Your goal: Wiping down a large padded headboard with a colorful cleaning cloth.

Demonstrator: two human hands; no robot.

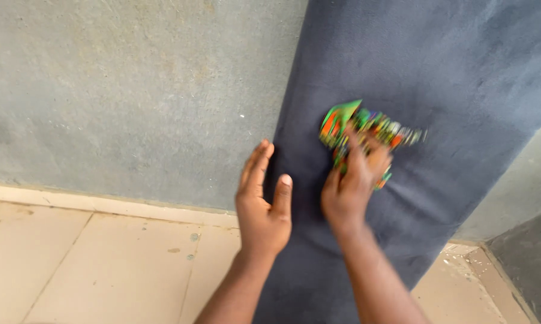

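A small bundle of bright patterned cloth [348, 123], green, orange and red, lies on a long dark blue-grey mat [438, 66]. My right hand [353, 183] is closed on the bundle's near side, and both look blurred. My left hand [263, 201] is open with fingers together, edge-on at the mat's left border, holding nothing.
The mat runs diagonally over a rough grey concrete floor [132, 90]. Nearer to me lies a beige tiled floor [90, 258] with a pale raised edge. A darker grey surface [528, 258] shows at the lower right corner.
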